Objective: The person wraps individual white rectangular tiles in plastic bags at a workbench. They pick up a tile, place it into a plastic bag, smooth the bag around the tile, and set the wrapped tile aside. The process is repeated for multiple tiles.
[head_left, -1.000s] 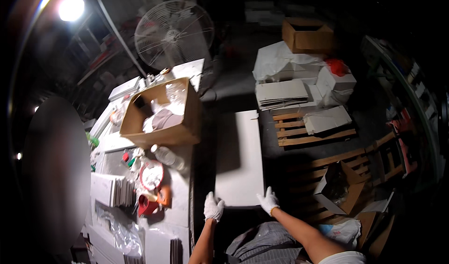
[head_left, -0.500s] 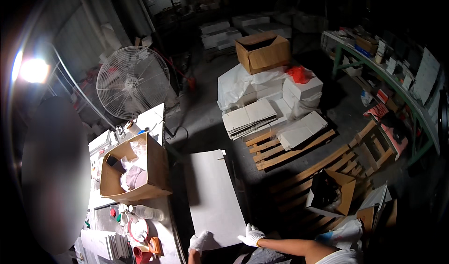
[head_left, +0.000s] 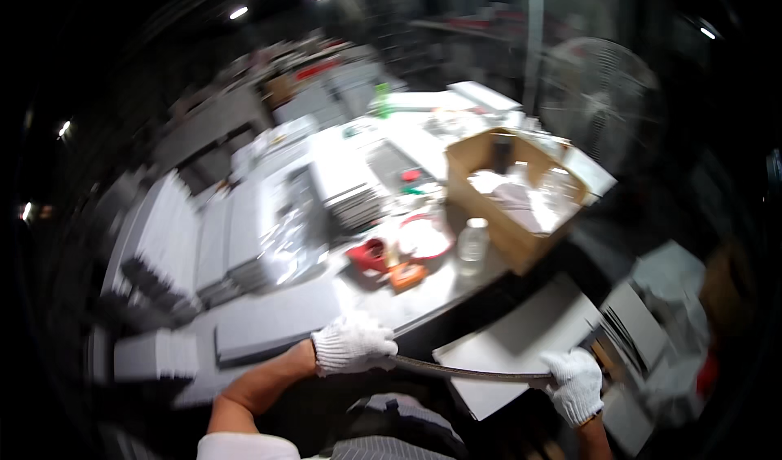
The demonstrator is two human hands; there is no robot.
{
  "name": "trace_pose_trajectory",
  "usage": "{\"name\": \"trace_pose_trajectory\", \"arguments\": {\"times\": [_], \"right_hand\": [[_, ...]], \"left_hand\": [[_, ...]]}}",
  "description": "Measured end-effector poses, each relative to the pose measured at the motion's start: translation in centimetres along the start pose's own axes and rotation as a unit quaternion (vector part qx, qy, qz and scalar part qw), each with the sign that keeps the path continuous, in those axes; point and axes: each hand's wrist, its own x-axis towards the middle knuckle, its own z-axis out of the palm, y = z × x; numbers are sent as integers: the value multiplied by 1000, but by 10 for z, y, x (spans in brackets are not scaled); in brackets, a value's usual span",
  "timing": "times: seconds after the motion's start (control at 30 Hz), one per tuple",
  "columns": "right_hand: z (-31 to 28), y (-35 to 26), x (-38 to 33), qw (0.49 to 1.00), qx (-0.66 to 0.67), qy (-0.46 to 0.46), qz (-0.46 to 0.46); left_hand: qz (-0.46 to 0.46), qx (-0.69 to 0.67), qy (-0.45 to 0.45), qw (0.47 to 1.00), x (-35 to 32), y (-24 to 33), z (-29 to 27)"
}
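While seen edge-on, grey board (head_left: 472, 371) spans between gloved left hand (head_left: 352, 345) and right hand (head_left: 575, 382), both gripping its ends.

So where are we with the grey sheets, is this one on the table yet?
Not yet. Already there: stacks of grey sheets line the worktable, and one flat pile lies near its front edge. In hand: the left hand and right hand, both gloved, grip a grey sheet held below the table edge. Left: more sheets lie on the floor.
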Motion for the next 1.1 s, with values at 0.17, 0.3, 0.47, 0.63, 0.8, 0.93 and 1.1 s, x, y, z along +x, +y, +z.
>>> {"name": "trace_pose_trajectory", "arguments": {"times": [0.17, 0.3, 0.47, 0.63, 0.8, 0.93, 1.1], "right_hand": [[20, -110, 80, 960, 94, 72, -253], [57, -219, 136, 920, 124, 74, -365], [133, -346, 177, 865, 157, 121, -462], [189, -405, 175, 878, 120, 44, -461], [206, -411, 168, 884, 41, 34, -464], [224, -416, 174, 903, 47, -138, -405], [226, -427, 204, 921, 70, -206, -323]], "left_hand": [[-305, 159, 7, 939, -131, 8, -46], [-548, 394, 68, 735, -231, 28, -37], [-508, 329, 248, 757, -303, 26, 23], [-482, 271, 261, 791, -369, -20, 119], [-452, 210, 260, 827, -379, -25, 130], [-425, 42, 334, 840, -382, -41, 135], [-459, -226, 231, 827, -386, -78, 101]]}}
